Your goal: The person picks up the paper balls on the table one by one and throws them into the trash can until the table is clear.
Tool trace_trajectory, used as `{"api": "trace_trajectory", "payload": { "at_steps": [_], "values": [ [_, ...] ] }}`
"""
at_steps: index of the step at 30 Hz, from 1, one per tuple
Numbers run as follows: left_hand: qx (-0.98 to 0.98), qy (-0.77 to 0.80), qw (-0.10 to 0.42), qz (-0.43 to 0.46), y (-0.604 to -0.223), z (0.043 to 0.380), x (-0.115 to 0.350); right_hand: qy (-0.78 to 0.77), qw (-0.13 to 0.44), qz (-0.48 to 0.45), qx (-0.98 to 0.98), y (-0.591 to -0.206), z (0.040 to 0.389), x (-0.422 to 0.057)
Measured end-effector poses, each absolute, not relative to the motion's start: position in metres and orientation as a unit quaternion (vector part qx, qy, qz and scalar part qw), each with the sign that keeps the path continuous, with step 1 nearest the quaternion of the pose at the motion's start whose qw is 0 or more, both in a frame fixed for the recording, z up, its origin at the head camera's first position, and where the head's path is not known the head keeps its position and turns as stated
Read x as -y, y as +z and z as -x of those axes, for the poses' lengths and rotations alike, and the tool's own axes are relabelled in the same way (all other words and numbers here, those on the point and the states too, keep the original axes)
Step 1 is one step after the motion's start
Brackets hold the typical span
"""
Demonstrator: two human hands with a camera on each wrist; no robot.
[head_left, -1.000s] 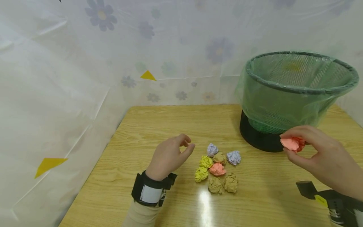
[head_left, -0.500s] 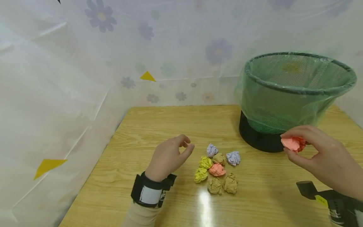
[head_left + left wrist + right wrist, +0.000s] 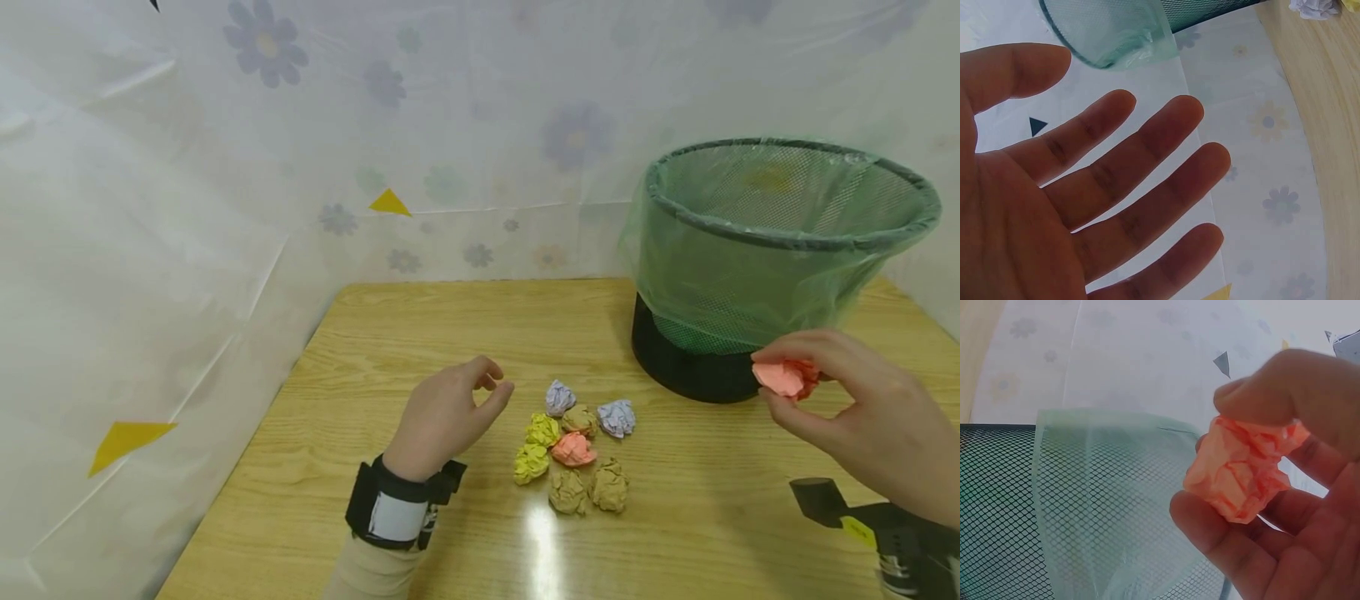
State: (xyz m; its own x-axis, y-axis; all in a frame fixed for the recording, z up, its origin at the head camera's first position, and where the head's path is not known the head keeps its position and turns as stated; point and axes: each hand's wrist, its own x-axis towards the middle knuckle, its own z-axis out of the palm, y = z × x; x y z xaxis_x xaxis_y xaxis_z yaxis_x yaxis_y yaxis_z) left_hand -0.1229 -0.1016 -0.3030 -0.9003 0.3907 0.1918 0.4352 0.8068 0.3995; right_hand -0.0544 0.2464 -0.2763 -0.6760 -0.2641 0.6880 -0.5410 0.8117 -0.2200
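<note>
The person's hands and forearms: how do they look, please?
The left hand and right hand are ungloved. On the left are a beige sleeve and a black wristband with a white patch; on the right, a black strap with a yellow label and a protruding black block.

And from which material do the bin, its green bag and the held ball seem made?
Bin: dark mesh, perhaps metal or hard plastic; its fine open grid fits both.
Bag: thin, slightly shiny plastic, very likely, because the bin shows through it.
Held ball: matte paper, probably, given its sharp creases.
</note>
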Motion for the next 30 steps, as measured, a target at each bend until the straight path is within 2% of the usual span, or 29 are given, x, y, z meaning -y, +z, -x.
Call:
{"api": "trace_trajectory", "payload": {
  "at_steps": [30],
  "values": [
    [0.948,-0.219,0.062,0.222,-0.3015,0.1224,0.1034,0.229,0.346,-0.200,0.888,-0.2767,0.0525,-0.2515]
  ]
}}
